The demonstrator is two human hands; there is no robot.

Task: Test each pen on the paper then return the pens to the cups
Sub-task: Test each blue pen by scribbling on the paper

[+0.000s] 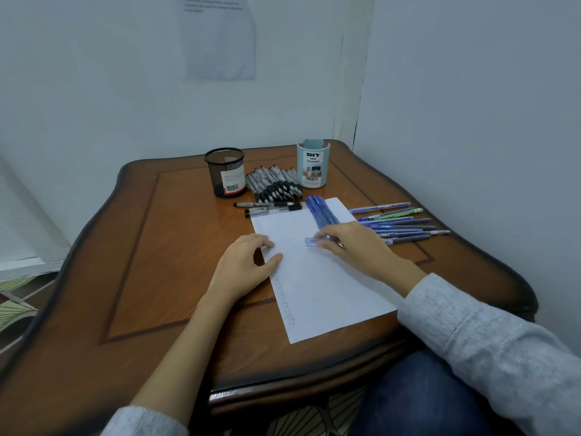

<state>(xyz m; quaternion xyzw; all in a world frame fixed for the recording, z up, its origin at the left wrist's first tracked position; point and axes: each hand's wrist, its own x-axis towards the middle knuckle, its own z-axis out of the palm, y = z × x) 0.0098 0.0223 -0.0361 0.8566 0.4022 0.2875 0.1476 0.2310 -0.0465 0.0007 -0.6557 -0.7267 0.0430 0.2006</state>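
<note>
Right hand [352,245] grip pinches translucent blue plastic pen [312,241] low over white paper sheet [317,291]; pen axis runs left-right, free end pointing left. Left hand [246,265] relaxed, resting on sheet's left edge.

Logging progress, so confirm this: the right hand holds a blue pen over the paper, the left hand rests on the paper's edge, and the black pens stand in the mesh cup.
Wrong on the black pens: the head view shows them lying heaped on the table beside the mesh cup, not standing in it. The rest holds.
</note>
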